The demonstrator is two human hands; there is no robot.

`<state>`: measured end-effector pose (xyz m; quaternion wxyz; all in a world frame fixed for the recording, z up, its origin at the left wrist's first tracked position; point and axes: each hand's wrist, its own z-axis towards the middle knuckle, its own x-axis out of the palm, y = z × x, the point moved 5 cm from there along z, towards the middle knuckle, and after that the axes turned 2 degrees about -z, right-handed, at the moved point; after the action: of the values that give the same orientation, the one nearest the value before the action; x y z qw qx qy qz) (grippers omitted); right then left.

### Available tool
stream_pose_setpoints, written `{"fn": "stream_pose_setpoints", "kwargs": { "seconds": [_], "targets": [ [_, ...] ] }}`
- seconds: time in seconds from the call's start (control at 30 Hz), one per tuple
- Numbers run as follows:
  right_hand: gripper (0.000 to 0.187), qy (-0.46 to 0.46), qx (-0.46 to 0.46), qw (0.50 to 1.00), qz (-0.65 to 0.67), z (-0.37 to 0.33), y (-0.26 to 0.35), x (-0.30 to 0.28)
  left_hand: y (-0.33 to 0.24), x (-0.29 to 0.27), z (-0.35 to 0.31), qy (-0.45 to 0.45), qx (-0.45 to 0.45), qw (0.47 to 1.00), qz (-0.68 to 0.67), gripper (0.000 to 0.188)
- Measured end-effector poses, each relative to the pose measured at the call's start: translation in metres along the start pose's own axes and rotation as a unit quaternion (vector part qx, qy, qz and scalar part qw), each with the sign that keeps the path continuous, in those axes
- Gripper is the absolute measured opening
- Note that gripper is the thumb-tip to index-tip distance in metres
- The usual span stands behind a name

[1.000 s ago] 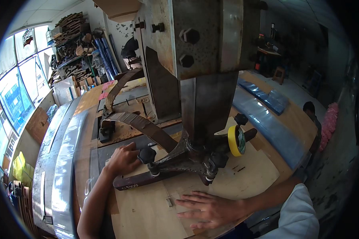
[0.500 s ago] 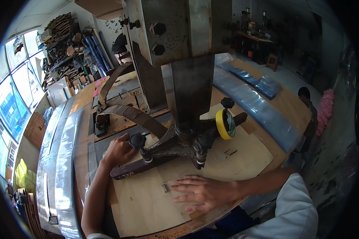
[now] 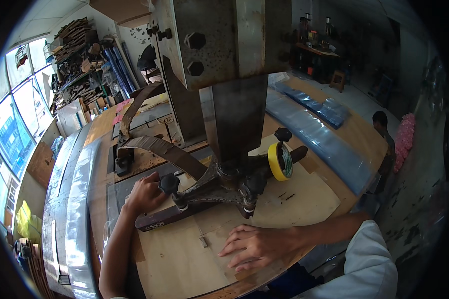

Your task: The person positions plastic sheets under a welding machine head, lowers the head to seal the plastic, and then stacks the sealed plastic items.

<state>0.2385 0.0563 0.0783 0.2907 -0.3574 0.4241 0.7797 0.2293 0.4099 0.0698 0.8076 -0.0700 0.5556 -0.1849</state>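
A heavy dark press head (image 3: 229, 174) with spreading arms stands over a pale board (image 3: 184, 264) on the table. Beneath its left arm runs a dark metal bar (image 3: 169, 217). My left hand (image 3: 145, 194) is curled beside the black knob (image 3: 169, 184) at the bar's left end; its fingertips are partly hidden, as is anything in them. My right hand (image 3: 259, 244) rests palm down on the board, fingers apart and slightly bent, holding nothing. Left of it lies a small metal piece (image 3: 203, 241). A yellow tape roll (image 3: 274, 162) hangs around the head's right arm.
Clear plastic sheets lie in a stack (image 3: 324, 139) at the right back and another stack (image 3: 80, 209) at the left. A curved brown strap (image 3: 159, 145) reaches to the press head. Another person (image 3: 381, 132) is low down beyond the table's right side.
The fingers of my right hand have drawn in and bent a little. My left hand stays beside the knob. The whole near scene sits slightly lower in view.
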Motion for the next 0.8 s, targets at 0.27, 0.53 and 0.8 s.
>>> {"fn": "stream_pose_setpoints", "kwargs": {
  "seconds": [0.27, 0.53, 0.8],
  "targets": [
    [0.016, 0.024, -0.021, 0.997, 0.077, -0.001, 0.007, -0.004, -0.01, -0.003, 0.003, -0.004, 0.019, 1.0, 0.012, 0.027],
    [0.016, 0.017, -0.064, 0.992, 0.11, 0.0, 0.01, -0.001, -0.012, -0.006, 0.003, 0.009, 0.008, 1.0, 0.01, 0.023],
    [0.017, 0.031, -0.062, 0.993, 0.094, -0.002, 0.009, 0.004, -0.011, -0.005, 0.002, -0.003, 0.019, 1.0, 0.005, 0.023]
  ]
}}
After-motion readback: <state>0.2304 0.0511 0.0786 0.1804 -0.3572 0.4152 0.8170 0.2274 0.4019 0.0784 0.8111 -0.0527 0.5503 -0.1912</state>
